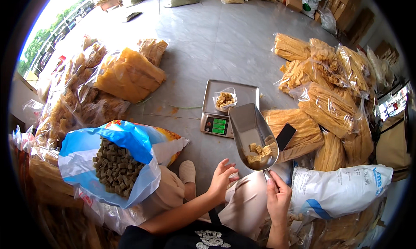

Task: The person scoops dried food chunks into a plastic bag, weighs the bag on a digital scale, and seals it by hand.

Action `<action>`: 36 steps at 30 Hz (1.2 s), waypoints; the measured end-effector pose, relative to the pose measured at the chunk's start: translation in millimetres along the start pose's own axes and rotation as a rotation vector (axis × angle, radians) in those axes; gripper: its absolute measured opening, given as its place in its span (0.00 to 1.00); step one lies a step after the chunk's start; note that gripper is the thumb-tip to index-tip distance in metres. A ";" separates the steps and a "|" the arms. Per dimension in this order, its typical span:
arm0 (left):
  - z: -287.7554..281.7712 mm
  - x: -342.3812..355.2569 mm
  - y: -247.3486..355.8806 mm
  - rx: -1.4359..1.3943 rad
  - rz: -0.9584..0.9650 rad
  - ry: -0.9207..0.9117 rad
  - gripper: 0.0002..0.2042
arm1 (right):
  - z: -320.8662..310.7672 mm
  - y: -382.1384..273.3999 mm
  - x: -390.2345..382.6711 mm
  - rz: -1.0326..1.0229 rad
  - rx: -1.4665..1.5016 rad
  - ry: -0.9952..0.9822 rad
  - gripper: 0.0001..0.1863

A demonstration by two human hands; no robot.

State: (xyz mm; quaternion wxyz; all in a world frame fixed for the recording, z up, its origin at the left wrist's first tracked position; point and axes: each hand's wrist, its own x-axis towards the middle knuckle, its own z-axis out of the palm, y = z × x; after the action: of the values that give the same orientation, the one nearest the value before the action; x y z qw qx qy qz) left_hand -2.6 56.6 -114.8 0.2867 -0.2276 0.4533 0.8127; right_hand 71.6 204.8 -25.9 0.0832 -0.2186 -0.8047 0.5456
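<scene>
Head view's showing the right hand [279,193] with its grip clamped on the handle of a metal scoop [248,125], which is sitting just right of centre and carrying some tan cubes [260,150]. Left hand [221,179] is hovering at lower centre, fingers apart. Mid-frame, a scale [248,93] is bearing a small clear bag [219,104] of similar cubes. Big blue-and-white sack [73,147] of darker cubes [117,169] is gaping at lower left; yellowish wrapped bundles [327,108] are lying heaped on the right.

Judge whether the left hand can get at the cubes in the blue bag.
Probably yes: the left hand looks empty, and the blue bag gapes open with nothing over the cubes.
</scene>
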 end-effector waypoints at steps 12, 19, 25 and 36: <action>-85.5 -117.1 38.2 0.051 0.436 -0.320 0.31 | 21.8 -78.4 -43.7 -0.378 0.050 -0.406 0.17; -65.0 -176.5 67.1 0.023 0.587 -0.139 0.36 | 64.0 -119.9 -58.6 -0.493 0.040 -0.648 0.19; -69.1 -190.4 90.4 -0.122 0.478 -0.002 0.30 | 88.8 -125.1 -53.6 -0.633 0.019 -0.820 0.20; -71.6 -160.1 88.6 -0.062 0.209 -0.185 0.25 | 138.5 -3.6 265.0 -0.705 -0.450 -0.183 0.11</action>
State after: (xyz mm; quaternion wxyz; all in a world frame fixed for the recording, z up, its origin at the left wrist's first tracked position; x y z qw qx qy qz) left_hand 62.9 -84.7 5.0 0.2341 -0.1119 0.4209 0.8692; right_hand -217.0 204.4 -104.4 0.1430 0.1062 -0.9334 0.3116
